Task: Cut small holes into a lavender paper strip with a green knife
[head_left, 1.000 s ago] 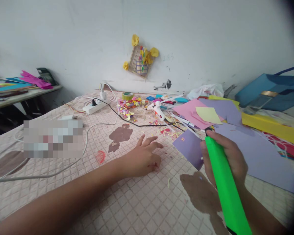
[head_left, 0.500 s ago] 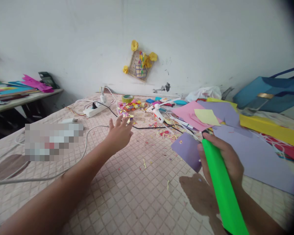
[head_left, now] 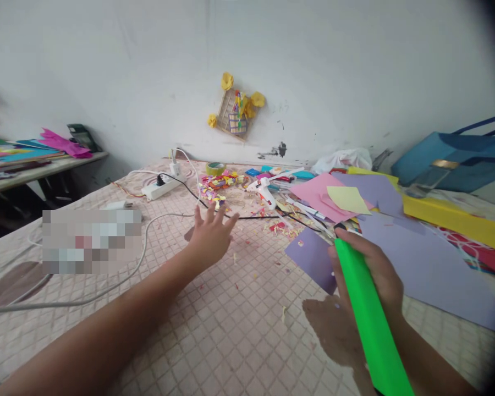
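Note:
My right hand [head_left: 381, 272] is wrapped round a long, bright green, flat-sided thing [head_left: 369, 313] with dark ends, whose kind I cannot make out. It slants from the bottom edge up toward a small purple paper square [head_left: 311, 258] on the table. My left hand [head_left: 211, 235] is stretched forward, palm down, fingers spread and holding nothing. Just beyond its fingertips run a black cable [head_left: 259, 218] and a pile of colourful paper scraps [head_left: 214, 190]. Whether this hand touches the tablecloth [head_left: 231, 319] I cannot tell.
A white glue gun [head_left: 266, 192] lies past the cable. Purple sheets [head_left: 429, 264], pink paper [head_left: 317, 192] and a blue bag [head_left: 449, 159] are on the right. At left stand a power strip [head_left: 160, 188] and a white cable [head_left: 144, 242]. A roll of tape [head_left: 215, 168] is behind the scraps.
My left hand has moved right and slightly nearer, its fingers spreading wider. My right hand, with the green thing, has shifted a little left.

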{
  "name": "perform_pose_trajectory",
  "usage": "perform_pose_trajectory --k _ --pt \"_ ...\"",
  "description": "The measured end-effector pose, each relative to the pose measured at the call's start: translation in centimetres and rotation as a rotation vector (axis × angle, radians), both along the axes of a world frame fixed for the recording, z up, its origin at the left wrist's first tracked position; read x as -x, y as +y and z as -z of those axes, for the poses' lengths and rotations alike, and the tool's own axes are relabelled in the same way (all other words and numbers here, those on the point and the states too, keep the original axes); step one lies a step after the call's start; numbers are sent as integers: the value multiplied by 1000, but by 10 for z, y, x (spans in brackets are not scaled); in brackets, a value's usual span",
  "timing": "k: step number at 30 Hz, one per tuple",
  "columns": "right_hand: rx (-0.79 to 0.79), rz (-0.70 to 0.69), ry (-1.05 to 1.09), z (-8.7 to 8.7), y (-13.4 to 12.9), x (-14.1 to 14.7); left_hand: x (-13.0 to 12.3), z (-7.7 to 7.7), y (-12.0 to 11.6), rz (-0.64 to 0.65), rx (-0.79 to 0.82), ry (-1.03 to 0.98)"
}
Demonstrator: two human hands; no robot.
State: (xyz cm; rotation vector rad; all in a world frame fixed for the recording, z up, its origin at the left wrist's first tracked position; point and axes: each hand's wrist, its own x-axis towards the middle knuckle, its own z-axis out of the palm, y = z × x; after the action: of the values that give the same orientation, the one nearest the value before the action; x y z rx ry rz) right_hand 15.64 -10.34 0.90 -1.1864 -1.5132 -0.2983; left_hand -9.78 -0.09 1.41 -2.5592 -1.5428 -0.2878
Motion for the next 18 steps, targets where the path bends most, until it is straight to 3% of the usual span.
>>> perform_pose_trajectory --k 2,6,9,12,15,17,18 --pt "5 15 9 1 0 -1 -2 -5 -4 -13 17 -38" --pt "17 4 26 5 -1 -3 -19 -3 -27 257 287 -101" --pt "65 -18 103 8 -2 0 -28 9 -34 393 252 -73" --pt "102 -45 165 7 -2 3 -21 12 -19 194 122 -58" --pt "137 -119 172 5 -3 3 -6 1 -1 -15 35 -43" --pt "205 -166 222 6 -4 1 2 -10 1 -35 122 -46" --pt "233 -175 264 7 -4 0 4 -15 -2 25 189 -23"
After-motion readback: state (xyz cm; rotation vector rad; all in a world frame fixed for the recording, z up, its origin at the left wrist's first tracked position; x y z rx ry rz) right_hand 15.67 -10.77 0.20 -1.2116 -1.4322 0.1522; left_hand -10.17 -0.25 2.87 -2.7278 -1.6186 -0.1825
